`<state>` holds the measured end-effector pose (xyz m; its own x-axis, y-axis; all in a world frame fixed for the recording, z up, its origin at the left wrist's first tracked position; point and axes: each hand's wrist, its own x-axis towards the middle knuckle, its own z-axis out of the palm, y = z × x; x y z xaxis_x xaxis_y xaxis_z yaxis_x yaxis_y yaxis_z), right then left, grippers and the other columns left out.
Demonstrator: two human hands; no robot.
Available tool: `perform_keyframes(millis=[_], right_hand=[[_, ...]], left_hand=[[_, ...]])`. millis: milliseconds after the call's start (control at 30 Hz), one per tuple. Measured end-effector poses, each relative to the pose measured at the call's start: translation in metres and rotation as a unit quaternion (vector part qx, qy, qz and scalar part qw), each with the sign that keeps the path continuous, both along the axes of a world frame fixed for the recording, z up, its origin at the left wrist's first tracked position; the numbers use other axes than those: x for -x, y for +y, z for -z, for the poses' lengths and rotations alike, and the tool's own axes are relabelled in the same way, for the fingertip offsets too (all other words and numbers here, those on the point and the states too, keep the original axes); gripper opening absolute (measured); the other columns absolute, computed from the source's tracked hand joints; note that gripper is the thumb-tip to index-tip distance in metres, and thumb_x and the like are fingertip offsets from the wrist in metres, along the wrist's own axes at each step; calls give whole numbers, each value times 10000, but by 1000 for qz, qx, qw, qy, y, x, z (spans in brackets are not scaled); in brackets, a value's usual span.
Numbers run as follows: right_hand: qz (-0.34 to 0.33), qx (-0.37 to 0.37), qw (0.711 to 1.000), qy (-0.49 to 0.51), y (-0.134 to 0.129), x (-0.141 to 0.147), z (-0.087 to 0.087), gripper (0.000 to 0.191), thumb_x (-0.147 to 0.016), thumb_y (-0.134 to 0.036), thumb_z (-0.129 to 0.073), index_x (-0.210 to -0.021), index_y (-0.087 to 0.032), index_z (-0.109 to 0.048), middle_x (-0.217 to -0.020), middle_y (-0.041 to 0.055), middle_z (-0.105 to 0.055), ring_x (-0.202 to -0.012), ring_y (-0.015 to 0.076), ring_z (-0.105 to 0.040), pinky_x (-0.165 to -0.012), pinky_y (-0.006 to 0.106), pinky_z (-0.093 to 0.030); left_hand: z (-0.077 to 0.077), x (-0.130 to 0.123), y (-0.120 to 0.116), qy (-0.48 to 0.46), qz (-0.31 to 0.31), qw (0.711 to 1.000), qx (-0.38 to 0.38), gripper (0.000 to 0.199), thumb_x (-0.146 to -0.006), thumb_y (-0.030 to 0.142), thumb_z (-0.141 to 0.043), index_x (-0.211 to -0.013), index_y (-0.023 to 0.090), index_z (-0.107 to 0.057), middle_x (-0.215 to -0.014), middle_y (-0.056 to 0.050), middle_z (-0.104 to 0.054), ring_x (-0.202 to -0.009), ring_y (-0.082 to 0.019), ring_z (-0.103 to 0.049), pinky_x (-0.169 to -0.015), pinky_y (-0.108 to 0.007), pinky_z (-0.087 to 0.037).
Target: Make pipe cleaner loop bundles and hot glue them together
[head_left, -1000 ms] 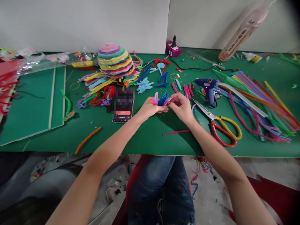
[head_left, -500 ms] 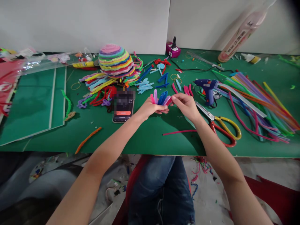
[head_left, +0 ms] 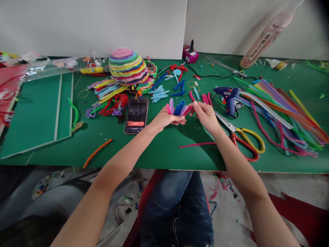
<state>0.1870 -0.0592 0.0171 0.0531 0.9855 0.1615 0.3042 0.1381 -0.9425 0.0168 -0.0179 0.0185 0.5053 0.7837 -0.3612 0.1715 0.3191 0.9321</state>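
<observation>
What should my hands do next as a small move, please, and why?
Perhaps let the right hand gently press the outer pink piece inward, towards the lilac piece beside it. That pink piece leans outward, its end is at the right fingertips, and the left hand holds the fuzzy bunch low down.

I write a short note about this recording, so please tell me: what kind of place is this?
Probably a craft workspace: a glue gun and large scissors lie on the green table, beside a spread bundle of coloured fuzzy stems.
</observation>
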Motion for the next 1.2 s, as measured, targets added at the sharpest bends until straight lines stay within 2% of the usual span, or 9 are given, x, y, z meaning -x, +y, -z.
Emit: perform_keyframes(millis=[133, 300, 467, 600, 733, 833, 933, 1067, 1200], right_hand=[[-18, -6, 1000, -21, -1, 0, -1, 532, -766, -709, -541, -665, -190, -601, -605, -2, -529, -562, 100, -427, -543, 269, -337], [-15, 10, 998, -57, 0, 1, 5, 406, -832, -516, -571, -607, -179, -588, -568, -12, -510, -524, 87, -353, -530, 271, -294], [-33, 3, 998, -59, 0, 2, 9, 332, -834, -393, -567, -581, -178, -555, -562, -17, -499, -539, 92, -373, -547, 276, -293], [-31, -17, 999, -33, 1, 4, 11, 325, -795, -384, -597, -555, -177, -523, -556, -21, -470, -574, 99, -392, -572, 277, -309], [-23, -13, 1000, -3, 2, 3, 11, 393, -799, -462, -601, -542, -176, -518, -551, -23, -466, -568, 95, -401, -567, 271, -323], [-29, -7, 999, 20, 2, 1, 7, 435, -828, -567, -551, -640, -178, -597, -606, -11, -530, -591, 98, -459, -582, 262, -369], [-31, -4, 999, 38, 1, -1, 4, 444, -769, -630, -602, -773, -191, -671, -702, 7, -612, -643, 110, -534, -609, 262, -432], [-32, -10, 998, 45, 1, 0, 6, 369, -718, -552, -694, -811, -195, -700, -709, 10, -643, -643, 123, -570, -603, 276, -468], [25, -32, 999, 10, 0, 2, 7, 234, -756, -412, -672, -770, -179, -686, -679, 6, -645, -589, 111, -548, -557, 269, -435]], left_hand=[[1, 0, 0, 3, -2, 1000, -3, 211, -695, 215, -748, -869, 104, -706, -794, -102, -743, -708, -167, -705, -657, -272, -504], [4, -2, -1, 13, 6, 1000, -9, 171, -702, 196, -737, -846, 112, -703, -763, -93, -738, -692, -166, -705, -639, -265, -507], [8, -3, -1, 14, 15, 1000, -10, 119, -681, 157, -733, -786, 116, -698, -713, -79, -725, -658, -163, -700, -603, -258, -500], [10, -4, -2, 22, 17, 1000, -14, 89, -659, 118, -740, -723, 110, -679, -701, -79, -720, -660, -162, -700, -621, -260, -500], [7, -5, -2, 11, 15, 1000, 10, 114, -676, 128, -738, -773, 104, -684, -704, -72, -724, -664, -152, -700, -625, -254, -500], [4, -4, -2, -5, -1, 999, 34, 157, -695, 162, -741, -834, 106, -693, -708, -64, -730, -655, -146, -701, -608, -247, -496], [2, -3, -2, 0, 3, 999, 36, 167, -701, 179, -751, -838, 101, -698, -710, -67, -733, -643, -145, -700, -597, -243, -493], [3, -2, -3, -1, 50, 999, 21, 192, -737, 206, -741, -895, 105, -702, -800, -89, -752, -695, -149, -713, -615, -239, -501], [6, 0, -2, -15, 61, 998, 15, 263, -769, 249, -736, -991, 118, -684, -937, -109, -755, -772, -156, -726, -636, -228, -515]])
